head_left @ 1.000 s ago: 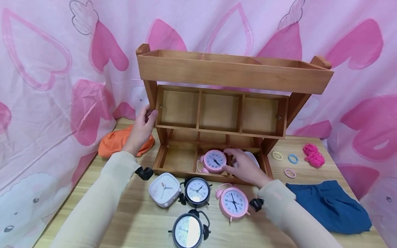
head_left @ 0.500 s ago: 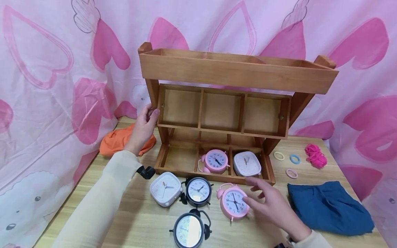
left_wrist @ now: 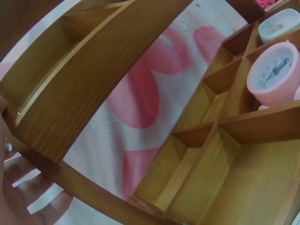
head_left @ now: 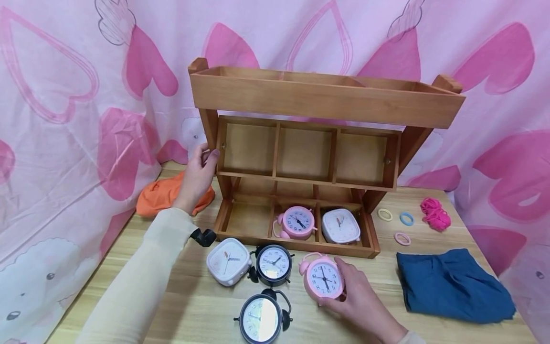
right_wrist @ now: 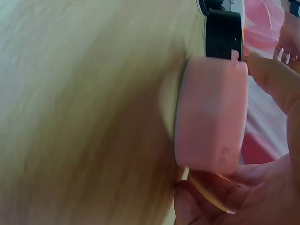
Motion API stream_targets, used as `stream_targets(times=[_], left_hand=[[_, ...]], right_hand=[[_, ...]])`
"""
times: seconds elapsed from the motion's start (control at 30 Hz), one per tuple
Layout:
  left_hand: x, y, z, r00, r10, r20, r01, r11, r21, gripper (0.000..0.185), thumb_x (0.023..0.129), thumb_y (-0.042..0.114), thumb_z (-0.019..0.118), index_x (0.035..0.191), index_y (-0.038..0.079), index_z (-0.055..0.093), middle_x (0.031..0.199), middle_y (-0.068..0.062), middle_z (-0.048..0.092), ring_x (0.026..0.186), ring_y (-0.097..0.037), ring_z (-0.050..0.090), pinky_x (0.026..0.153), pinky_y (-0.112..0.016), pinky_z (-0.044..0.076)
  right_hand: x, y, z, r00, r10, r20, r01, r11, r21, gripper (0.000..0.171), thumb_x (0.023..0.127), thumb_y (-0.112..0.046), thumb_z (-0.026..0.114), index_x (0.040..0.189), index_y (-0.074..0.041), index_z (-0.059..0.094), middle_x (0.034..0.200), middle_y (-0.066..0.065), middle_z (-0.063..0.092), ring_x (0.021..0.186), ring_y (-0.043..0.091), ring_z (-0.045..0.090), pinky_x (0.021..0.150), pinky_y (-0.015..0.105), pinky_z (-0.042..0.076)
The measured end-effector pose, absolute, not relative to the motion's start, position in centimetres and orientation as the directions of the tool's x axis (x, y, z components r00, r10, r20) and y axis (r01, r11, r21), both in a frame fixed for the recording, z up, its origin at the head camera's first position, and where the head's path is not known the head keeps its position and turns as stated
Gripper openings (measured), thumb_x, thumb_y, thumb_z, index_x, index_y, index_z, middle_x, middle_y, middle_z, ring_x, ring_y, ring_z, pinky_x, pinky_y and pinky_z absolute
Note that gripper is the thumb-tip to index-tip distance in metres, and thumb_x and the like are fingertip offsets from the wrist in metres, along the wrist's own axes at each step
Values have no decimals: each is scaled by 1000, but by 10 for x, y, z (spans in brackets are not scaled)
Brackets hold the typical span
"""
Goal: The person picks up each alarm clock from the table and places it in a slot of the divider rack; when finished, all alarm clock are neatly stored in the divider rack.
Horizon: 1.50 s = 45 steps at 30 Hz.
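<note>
Left hand [head_left: 198, 174] raised, fingers curled in grip; right hand [head_left: 358, 301] low, fingers curled.

Rack [head_left: 326, 102]: stands at the worktop's [head_left: 206, 315] back edge, centre.
Bottom tray: round clock [head_left: 297, 222] in the middle compartment, square clock [head_left: 341, 226] in the right one.
Before the rack: four clocks [head_left: 272, 264] near the front edge.
Left of the rack: cloth [head_left: 161, 196].
Right edge: rings [head_left: 401, 224], folded cloth [head_left: 453, 286] in front.

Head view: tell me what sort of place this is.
Probably a staged tabletop at home or in a studio: a pink heart-print cloth hangs as backdrop behind a wooden table that holds a wooden rack and small alarm clocks, one pink clock in the right hand.
</note>
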<state>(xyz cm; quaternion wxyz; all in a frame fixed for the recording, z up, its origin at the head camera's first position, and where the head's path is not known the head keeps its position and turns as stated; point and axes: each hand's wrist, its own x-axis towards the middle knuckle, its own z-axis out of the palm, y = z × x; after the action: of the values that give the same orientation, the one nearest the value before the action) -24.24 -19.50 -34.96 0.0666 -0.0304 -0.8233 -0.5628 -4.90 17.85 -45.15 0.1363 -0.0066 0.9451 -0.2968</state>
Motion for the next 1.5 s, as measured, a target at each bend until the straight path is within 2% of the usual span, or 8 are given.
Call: stream_targets(times=[0.2,0.47,0.83,0.93,1.13,1.33,1.5], left_hand=[[-243,-194,-349,-989,-18,144,127,363,923,63,99,58,42,148,20,34,152,-8,44,139,-28,43,113,-51,39],[-243,-192,-350,-993,-40,115,95,337,937,68,97,61,45,150,22,31,154,-7,42,139,-27,44,113,-50,39],[-246,-191,-355,-992,-11,127,118,302,946,61,100,53,45,150,21,29,154,-8,41,139,-28,43,112,-51,40],[-246,-192,-355,-991,-9,135,126,303,945,62,100,55,45,150,21,30,153,-8,42,139,-28,44,112,-51,41],[-243,-192,-349,-993,-2,117,111,298,948,64,99,55,45,150,21,29,153,-9,42,137,-29,46,112,-50,41],[-232,-188,-332,-998,16,68,70,305,950,62,102,47,44,153,17,24,156,-13,36,141,-31,40,114,-52,37],[-223,-184,-322,-998,21,62,66,308,949,60,104,43,43,152,13,24,156,-15,36,141,-32,39,115,-51,36]], right_hand=[[-50,173,-455,-965,-86,-249,68,832,-551,107,65,-61,84,149,-13,38,138,7,53,116,26,46,95,51,48],[-51,173,-457,-964,-62,-258,92,834,-544,102,66,-63,82,147,-16,41,137,5,53,118,25,45,96,52,49],[-44,178,-447,-980,-43,-194,74,826,-559,101,65,-65,81,144,-14,43,132,5,54,116,22,50,97,51,51],[-41,181,-434,-987,-61,-150,35,822,-568,98,66,-61,83,142,-12,44,130,6,55,114,23,52,95,50,52],[-50,181,-410,-994,-108,24,-102,810,-577,92,67,-53,86,138,-8,47,127,8,58,114,26,54,91,54,52],[-82,162,-393,-984,-164,64,-168,761,-627,94,66,-46,87,142,-11,45,129,5,57,114,23,54,93,54,51],[-117,131,-386,-949,-297,107,-291,690,-663,94,65,-41,88,145,-17,44,128,-1,57,113,18,54,93,49,51]])
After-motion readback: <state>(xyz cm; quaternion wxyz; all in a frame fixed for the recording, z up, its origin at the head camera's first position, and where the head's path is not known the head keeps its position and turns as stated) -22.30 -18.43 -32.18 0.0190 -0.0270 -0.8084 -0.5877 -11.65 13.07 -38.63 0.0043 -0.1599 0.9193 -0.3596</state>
